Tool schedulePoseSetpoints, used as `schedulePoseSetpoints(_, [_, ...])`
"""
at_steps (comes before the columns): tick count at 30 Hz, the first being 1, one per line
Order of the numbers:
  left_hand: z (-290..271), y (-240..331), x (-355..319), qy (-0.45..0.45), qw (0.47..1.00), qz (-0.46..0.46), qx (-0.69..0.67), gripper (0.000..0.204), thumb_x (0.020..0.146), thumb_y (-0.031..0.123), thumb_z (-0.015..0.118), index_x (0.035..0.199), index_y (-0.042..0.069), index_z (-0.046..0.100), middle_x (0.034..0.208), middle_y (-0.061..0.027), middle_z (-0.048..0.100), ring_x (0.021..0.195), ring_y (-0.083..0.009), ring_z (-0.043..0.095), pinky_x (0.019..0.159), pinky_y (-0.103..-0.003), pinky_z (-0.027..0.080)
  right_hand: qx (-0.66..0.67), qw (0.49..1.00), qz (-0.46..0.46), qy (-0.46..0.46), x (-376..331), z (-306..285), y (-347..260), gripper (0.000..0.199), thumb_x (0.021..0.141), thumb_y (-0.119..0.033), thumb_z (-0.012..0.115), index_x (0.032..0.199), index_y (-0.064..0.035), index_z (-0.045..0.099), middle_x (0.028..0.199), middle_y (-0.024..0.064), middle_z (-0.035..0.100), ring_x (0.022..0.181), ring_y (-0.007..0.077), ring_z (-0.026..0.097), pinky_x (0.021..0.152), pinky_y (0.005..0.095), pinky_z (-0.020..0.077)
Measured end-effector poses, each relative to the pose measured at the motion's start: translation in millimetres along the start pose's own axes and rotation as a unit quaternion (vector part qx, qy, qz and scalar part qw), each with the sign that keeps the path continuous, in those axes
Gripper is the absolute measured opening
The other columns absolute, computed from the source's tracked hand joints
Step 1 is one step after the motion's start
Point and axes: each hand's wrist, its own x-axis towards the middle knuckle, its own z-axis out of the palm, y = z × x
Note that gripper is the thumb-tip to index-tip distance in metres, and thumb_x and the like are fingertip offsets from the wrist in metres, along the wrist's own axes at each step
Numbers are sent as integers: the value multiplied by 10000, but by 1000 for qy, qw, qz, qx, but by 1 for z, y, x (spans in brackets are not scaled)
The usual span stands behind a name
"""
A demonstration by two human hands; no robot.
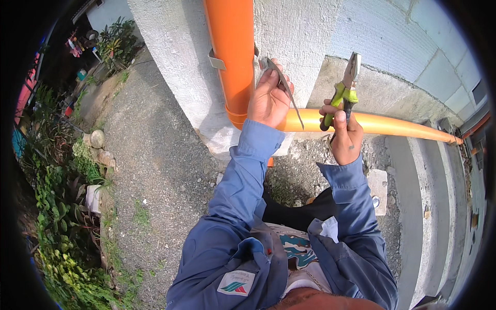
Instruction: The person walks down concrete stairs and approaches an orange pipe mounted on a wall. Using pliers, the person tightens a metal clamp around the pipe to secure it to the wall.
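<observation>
My left hand pinches a thin grey metal strip, which slants down to the right from the fingertips. It is beside a thick orange pipe on the wall, just right of the metal band wrapped around that pipe. Whether the strip joins the band is hidden by my fingers. Further right, my right hand is closed around the green and black handles of combination pliers. Their metal jaws point up and look closed, apart from the strip.
From the elbow, a lower orange pipe runs right along the wall. Concrete steps lie at the right. Gravelly ground and a planted bed are at left. A flat stone block sits near my right forearm.
</observation>
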Motion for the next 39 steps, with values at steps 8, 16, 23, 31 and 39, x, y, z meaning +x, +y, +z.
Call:
schedulePoseSetpoints(8, [-3, -4, -2, -20, 998, -3, -53, 260, 1053, 49, 514, 1299, 60, 597, 1089, -63, 669, 934, -197, 592, 857, -346, 520, -41, 999, -17, -17, 5, 7, -16, 500, 1081, -416, 525, 1132, 57, 679, 1029, 104, 672, 837, 139, 565, 762, 306, 470])
schedulePoseSetpoints(16, [-9, 7, -11, -72, 997, -6, -32, 255, 1021, 44, 571, 1272, 76, 609, 1084, -40, 663, 970, -175, 639, 909, -355, 525, -228, 961, -12, -159, 31, -5, -48, 331, 913, -111, 689, 1202, 49, 697, 1219, 170, 627, 1100, 279, 623, 969, 367, 474])
schedulePoseSetpoints(23, [-7, -2, -6, -1, 997, 49, -52, 255, 1014, 16, 559, 1262, 56, 601, 1110, -56, 685, 989, -187, 645, 912, -365, 531, -500, 812, -205, -220, 86, -19, -102, 342, 846, -187, 739, 1143, -18, 732, 1246, 203, 641, 1055, 408, 640, 919, 467, 515])
schedulePoseSetpoints(31, [-10, 7, -16, -43, 994, 6, -104, 306, 1009, 8, 524, 1309, -53, 523, 1077, -136, 685, 949, -209, 630, 854, -364, 524, -658, 662, -299, -196, 121, -11, -150, 287, 848, -223, 751, 1115, -118, 768, 1185, 70, 655, 1080, 297, 624, 935, 471, 512])
schedulePoseSetpoints(39, [-1, 18, -26, -62, 984, -38, -165, 391, 975, -6, 565, 1343, -105, 478, 1035, -159, 671, 912, -218, 612, 843, -351, 517, -690, 632, -291, -198, 121, -5, -132, 283, 837, -203, 750, 1106, -118, 763, 1244, 61, 634, 1139, 280, 600, 946, 464, 505])
